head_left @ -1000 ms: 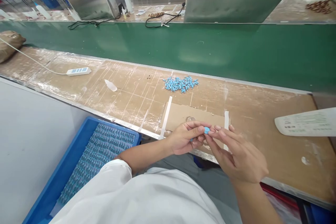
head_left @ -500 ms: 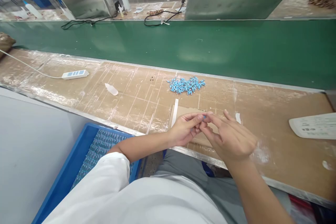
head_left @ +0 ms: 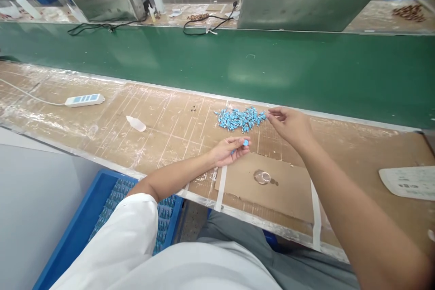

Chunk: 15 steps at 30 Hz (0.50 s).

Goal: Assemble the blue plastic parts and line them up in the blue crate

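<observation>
In the head view a heap of small blue parts with metallic-looking ends (head_left: 239,119) lies on the cardboard-covered bench. My left hand (head_left: 232,150) is closed in front of the heap, its thumb and fingers pinching a small round blue piece (head_left: 245,142). At the heap's right end is my right hand (head_left: 288,126), its thumb and fingertips drawn together against the outermost parts. Whatever sits between those fingertips is too small to make out. A small clear glass-like dish (head_left: 262,176) stands on a taped cardboard sheet (head_left: 285,195) below my hands, with dark specks beside it.
Left on the bench are a small white dropper bottle (head_left: 136,123) and a white power strip (head_left: 84,100). A green conveyor belt (head_left: 204,63) runs behind. A blue crate (head_left: 78,222) holding rows of blue parts stands low left. A white printed card (head_left: 408,182) lies right.
My hands have parted. The right has moved up to the heap's right end; the left has shifted slightly up and left with the blue piece. The small clear dish now shows.
</observation>
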### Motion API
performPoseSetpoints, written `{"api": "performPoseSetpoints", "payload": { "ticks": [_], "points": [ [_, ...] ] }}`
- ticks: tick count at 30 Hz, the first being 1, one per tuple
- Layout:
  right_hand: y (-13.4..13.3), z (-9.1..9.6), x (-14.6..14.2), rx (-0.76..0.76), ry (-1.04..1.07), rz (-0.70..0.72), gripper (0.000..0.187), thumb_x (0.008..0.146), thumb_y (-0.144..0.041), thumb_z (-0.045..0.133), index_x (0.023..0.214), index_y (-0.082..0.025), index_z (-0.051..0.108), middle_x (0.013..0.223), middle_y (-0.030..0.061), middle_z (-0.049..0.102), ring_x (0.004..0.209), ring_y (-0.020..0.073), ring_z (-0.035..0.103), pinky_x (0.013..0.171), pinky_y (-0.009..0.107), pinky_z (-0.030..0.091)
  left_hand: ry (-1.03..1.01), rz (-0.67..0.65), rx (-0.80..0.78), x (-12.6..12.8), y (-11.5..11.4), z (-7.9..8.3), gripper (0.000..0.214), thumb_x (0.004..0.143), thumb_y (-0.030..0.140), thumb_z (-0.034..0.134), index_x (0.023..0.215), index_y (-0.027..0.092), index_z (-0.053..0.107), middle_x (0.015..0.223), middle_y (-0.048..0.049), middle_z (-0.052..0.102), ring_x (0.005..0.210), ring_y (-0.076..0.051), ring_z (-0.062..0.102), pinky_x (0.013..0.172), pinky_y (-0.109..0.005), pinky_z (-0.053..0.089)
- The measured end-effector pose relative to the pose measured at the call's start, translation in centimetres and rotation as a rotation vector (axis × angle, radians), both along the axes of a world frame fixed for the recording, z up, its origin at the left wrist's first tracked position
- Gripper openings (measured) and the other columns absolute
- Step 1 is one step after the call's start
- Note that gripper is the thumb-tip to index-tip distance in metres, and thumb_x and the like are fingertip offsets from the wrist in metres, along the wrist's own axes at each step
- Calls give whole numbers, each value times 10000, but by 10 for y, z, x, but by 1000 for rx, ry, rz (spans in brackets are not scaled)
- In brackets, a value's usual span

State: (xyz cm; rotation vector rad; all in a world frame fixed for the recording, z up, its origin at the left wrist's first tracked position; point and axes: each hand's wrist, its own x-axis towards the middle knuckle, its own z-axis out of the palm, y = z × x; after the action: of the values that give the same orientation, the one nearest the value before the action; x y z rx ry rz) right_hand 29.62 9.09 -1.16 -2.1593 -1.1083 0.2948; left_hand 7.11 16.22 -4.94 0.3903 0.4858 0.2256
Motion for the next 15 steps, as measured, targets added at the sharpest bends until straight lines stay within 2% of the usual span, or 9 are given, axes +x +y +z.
{"api": "performPoseSetpoints", "payload": {
  "ticks": [3, 7, 10, 15],
  "points": [
    [37, -8, 16, -102, -44, 10, 271, 877, -397, 676, 1016, -188, 778, 909, 90, 751, 827, 247, 697, 836, 365, 529, 6, -64, -9, -2, -2, -3, 46, 858, 60, 708, 878, 48, 746, 795, -81, 732, 636, -99, 697, 659, -182, 590],
    [74, -16, 25, -226, -105, 49, 227, 870, -376, 700, 937, -180, 793, 871, 89, 746, 825, 251, 684, 825, 358, 502, 25, -76, -24, -5, 1, -4, 57, 819, 71, 756, 867, 42, 746, 791, -83, 735, 626, -101, 699, 636, -176, 586],
    [90, -20, 31, -332, -100, 102, 177, 813, -352, 771, 867, -184, 790, 825, 70, 736, 753, 222, 664, 753, 329, 491, 24, -76, -35, -6, 4, -4, 90, 802, 85, 780, 878, 49, 748, 810, -84, 744, 636, -101, 704, 640, -174, 586],
    [96, -20, 36, -390, -77, 121, 155, 721, -283, 840, 795, -173, 760, 770, 50, 721, 649, 170, 626, 659, 283, 470, -4, -98, -26, -7, 5, -4, 123, 798, 94, 790, 914, 67, 760, 874, -88, 766, 678, -102, 720, 679, -169, 590]
  ]
}}
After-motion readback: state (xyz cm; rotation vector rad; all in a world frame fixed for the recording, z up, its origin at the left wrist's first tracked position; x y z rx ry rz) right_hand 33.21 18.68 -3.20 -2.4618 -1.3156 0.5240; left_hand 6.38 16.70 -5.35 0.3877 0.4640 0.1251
